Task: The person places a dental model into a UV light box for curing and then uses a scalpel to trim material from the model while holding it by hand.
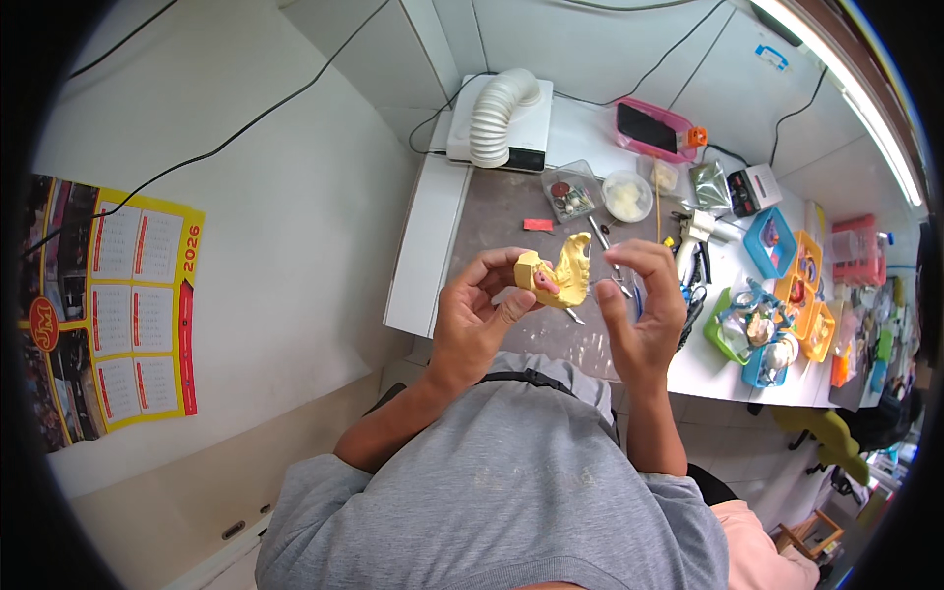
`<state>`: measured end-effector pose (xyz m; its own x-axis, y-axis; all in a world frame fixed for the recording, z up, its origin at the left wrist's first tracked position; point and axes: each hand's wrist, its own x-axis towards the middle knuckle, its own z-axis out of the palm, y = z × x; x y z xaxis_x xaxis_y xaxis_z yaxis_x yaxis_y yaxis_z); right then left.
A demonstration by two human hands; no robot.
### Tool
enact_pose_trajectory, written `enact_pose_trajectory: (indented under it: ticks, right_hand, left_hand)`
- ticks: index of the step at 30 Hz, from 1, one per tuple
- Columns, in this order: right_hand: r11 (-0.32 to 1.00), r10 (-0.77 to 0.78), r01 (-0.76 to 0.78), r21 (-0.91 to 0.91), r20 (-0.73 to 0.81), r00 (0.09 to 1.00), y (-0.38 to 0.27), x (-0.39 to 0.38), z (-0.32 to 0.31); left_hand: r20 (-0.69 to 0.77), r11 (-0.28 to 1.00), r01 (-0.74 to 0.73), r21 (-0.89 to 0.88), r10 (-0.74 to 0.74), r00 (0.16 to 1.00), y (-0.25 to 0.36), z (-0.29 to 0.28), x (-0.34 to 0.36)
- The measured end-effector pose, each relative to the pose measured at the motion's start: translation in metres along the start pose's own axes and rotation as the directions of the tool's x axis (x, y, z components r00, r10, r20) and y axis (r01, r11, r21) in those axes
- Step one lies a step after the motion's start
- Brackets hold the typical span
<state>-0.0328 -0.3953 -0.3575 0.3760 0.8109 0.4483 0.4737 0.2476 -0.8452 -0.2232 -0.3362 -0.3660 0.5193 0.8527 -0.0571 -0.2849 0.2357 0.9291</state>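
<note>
My left hand point(468, 323) grips a yellow plaster dental cast point(570, 264) by its left end, thumb in front and fingers behind. The cast is horseshoe-shaped, and a pink patch point(546, 283) sits on its near left part. Just right of the cast is my right hand point(644, 320), its thumb and fingers curved but apart, with nothing visible between them. Whether a fingertip touches the cast's right edge, I cannot tell. Both hands are raised over the near part of the grey-brown work surface point(492, 211). A small pointed metal tool point(574, 316) lies below the cast.
Beyond the cast are a red block point(537, 225), a clear box of small parts point(571, 192) and a bowl of whitish material point(627, 196). A white machine with a ribbed hose point(503, 113) stands at the back. Coloured baskets point(772, 246) crowd the right, near a white handheld tool point(695, 231).
</note>
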Motion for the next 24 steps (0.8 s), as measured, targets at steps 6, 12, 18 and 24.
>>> enact_pose_trajectory:
  ticks: [6, 12, 18, 24]
  right_hand:
    - [0.968, -0.177, 0.201, -0.153, 0.153, 0.972, -0.027, 0.008, 0.003]
    - [0.955, -0.196, 0.224, -0.192, 0.155, 0.968, -0.03, 0.007, 0.003]
    - [0.952, -0.194, 0.221, -0.21, 0.139, 0.971, -0.032, 0.006, 0.005]
    - [0.949, -0.213, 0.236, -0.212, 0.122, 0.969, -0.038, 0.005, 0.004]
  left_hand:
    - [0.039, 0.982, -0.167, 0.092, 0.164, 0.986, 0.006, 0.008, -0.003]
    - [0.038, 0.975, -0.203, 0.094, 0.2, 0.979, 0.009, 0.012, -0.006]
    - [0.044, 0.965, -0.25, 0.078, 0.247, 0.968, 0.006, 0.013, -0.006]
    - [0.049, 0.962, -0.256, 0.096, 0.252, 0.966, 0.006, 0.011, -0.01]
